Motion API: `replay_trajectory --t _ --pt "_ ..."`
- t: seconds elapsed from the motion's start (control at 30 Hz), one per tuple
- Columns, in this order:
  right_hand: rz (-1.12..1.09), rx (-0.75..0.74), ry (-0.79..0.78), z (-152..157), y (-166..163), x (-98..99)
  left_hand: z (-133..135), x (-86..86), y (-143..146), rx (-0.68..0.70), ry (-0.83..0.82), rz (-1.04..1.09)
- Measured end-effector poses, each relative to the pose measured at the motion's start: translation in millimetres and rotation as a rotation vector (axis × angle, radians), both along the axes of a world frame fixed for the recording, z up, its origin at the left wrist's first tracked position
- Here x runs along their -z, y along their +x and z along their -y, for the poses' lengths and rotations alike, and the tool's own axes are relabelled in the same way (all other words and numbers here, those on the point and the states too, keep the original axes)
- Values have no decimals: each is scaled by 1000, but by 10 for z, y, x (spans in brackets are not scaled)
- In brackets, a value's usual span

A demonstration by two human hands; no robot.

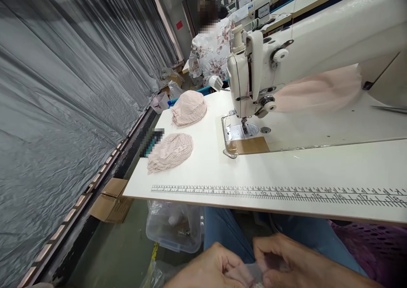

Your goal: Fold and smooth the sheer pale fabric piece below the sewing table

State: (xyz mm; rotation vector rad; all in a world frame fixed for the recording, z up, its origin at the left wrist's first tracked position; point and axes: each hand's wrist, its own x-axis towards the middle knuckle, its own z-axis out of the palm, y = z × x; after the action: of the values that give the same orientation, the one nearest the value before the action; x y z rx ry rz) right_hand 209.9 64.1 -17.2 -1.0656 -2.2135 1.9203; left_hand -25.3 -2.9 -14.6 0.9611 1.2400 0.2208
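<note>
Hands, two, bare, at the bottom edge, below and apart from the near edge of the worktop, over blue-clad legs. Left hand, at 6 o'clock: back upward, knuckles bent, fingers curled inward, lower part cut off by the frame. Right hand, at 5 o'clock: forearm slanting in from the lower right corner, index finger arched, thumb beneath it. Both closed in a pinch on one sheer pale fabric piece, which lies between them at the bottom edge, its lower part out of frame; fingertips partly hidden. Sewing machine, white, at 1 o'clock, needle above its metal plate. Lace cups, pale pink, two, on the worktop: rear cup at 11 o'clock, front cup between 8 and 9. Pink fabric, beyond the machine's arm, between 2 and 3. Printed ruler, along the worktop's near edge, from 8 to 4. Clear plastic bin, below the worktop, near 7.
</note>
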Motion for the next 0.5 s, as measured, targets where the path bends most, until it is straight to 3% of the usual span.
replay_trajectory --t 0.17,0.33,0.5 --pt "-212 137 23 2 185 122 -11 -40 -53 64 0 -15" --pt "-189 36 -170 74 44 95 -26 -258 -58 75 -22 -11" --pt "-240 -19 -60 124 -89 139 -14 -319 -72 23 13 -69"
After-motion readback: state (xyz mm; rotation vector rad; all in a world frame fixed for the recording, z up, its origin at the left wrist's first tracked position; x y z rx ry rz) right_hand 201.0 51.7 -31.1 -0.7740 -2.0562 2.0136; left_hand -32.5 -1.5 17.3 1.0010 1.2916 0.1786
